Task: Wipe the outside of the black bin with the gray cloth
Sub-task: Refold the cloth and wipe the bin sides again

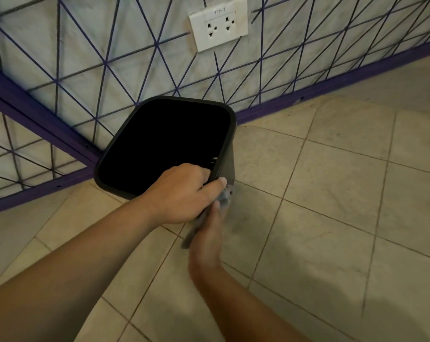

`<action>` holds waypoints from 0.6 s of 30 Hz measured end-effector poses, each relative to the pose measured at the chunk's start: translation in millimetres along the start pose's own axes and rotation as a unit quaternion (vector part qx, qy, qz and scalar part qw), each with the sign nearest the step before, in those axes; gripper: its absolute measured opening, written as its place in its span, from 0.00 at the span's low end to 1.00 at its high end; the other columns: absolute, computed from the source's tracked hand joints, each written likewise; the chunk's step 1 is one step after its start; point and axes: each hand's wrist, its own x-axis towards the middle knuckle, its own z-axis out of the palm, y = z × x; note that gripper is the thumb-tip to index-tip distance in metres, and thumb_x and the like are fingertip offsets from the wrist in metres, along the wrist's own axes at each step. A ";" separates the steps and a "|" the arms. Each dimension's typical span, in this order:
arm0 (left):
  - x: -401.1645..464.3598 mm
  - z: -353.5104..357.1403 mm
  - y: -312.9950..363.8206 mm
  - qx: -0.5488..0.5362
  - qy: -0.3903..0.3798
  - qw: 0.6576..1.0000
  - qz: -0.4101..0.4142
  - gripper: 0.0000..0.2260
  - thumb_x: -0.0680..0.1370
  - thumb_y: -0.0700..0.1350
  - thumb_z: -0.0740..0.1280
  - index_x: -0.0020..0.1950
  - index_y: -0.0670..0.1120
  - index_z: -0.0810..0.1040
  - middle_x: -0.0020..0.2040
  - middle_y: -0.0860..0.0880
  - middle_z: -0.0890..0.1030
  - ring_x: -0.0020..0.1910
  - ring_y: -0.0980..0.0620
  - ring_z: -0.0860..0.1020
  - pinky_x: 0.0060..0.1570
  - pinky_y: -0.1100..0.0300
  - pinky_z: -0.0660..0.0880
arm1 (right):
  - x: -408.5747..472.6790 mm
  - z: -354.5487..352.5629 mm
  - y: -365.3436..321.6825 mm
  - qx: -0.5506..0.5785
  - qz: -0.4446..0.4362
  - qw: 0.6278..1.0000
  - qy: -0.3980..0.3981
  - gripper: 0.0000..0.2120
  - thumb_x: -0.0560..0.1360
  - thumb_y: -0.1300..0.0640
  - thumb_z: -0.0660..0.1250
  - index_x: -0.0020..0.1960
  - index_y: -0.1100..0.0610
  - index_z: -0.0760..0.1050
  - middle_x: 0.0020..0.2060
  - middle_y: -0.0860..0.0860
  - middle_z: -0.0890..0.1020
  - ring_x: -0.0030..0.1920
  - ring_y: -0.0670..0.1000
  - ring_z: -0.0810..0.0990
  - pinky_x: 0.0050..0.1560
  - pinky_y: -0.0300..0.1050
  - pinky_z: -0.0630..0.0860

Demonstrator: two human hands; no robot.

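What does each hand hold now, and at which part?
The left hand grips the black bin at its near rim, fingers curled over the edge. The right hand holds the gray cloth against the bin's outer side.

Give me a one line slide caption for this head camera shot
Left hand grips the black bin by its rim while the right hand presses the gray cloth against its outer side.

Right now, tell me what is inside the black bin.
The black bin shows only darkness inside; any contents cannot be made out. The left hand grips its near rim, fingers curled inside and covering that edge.
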 end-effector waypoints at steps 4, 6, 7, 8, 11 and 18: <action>2.8 -0.2 4.6 -0.018 0.004 1.000 0.005 0.24 0.78 0.62 0.57 0.27 0.50 0.71 0.25 0.59 0.76 0.24 0.59 0.74 0.28 0.60 0.64 | 1.8 21.1 -24.8 -0.023 -0.145 0.989 0.009 0.27 0.76 0.37 0.46 0.75 0.36 0.53 0.81 0.42 0.56 0.81 0.41 0.51 0.82 0.54 0.49; 4.4 -0.7 6.3 -0.016 0.006 1.000 0.003 0.24 0.80 0.58 0.59 0.26 0.51 0.73 0.24 0.61 0.76 0.25 0.60 0.74 0.28 0.60 0.63 | 14.0 16.3 -22.0 -0.030 -0.181 0.983 0.005 0.25 0.78 0.40 0.46 0.75 0.38 0.55 0.81 0.43 0.58 0.81 0.42 0.52 0.82 0.55 0.49; 5.1 -1.2 6.5 -0.007 0.004 1.000 0.001 0.22 0.81 0.56 0.59 0.27 0.53 0.74 0.24 0.62 0.75 0.26 0.61 0.74 0.28 0.60 0.62 | 22.2 12.4 -16.4 -0.018 -0.181 0.983 0.001 0.26 0.78 0.41 0.47 0.76 0.41 0.57 0.80 0.46 0.60 0.81 0.44 0.55 0.81 0.57 0.51; 5.4 -1.4 6.4 0.000 0.004 1.000 0.000 0.22 0.81 0.55 0.60 0.27 0.54 0.74 0.24 0.62 0.75 0.25 0.61 0.73 0.28 0.59 0.61 | 32.9 8.1 -10.0 -0.005 -0.164 0.986 -0.001 0.28 0.78 0.41 0.49 0.78 0.45 0.60 0.79 0.49 0.63 0.80 0.48 0.58 0.81 0.59 0.53; 5.6 -1.2 6.4 0.008 0.013 1.000 -0.003 0.24 0.81 0.54 0.61 0.25 0.48 0.67 0.21 0.54 0.71 0.23 0.56 0.71 0.27 0.57 0.62 | 68.3 -10.7 12.4 -0.022 -0.090 0.996 0.017 0.29 0.81 0.47 0.51 0.79 0.59 0.61 0.77 0.55 0.67 0.79 0.53 0.63 0.79 0.60 0.57; 3.6 -4.1 13.4 0.011 0.013 1.000 -0.017 0.24 0.82 0.55 0.60 0.28 0.45 0.66 0.24 0.50 0.67 0.24 0.50 0.68 0.30 0.52 0.67 | 86.4 -43.8 32.7 -0.193 0.084 0.975 0.070 0.20 0.86 0.51 0.49 0.71 0.58 0.71 0.61 0.57 0.79 0.66 0.57 0.77 0.69 0.57 0.72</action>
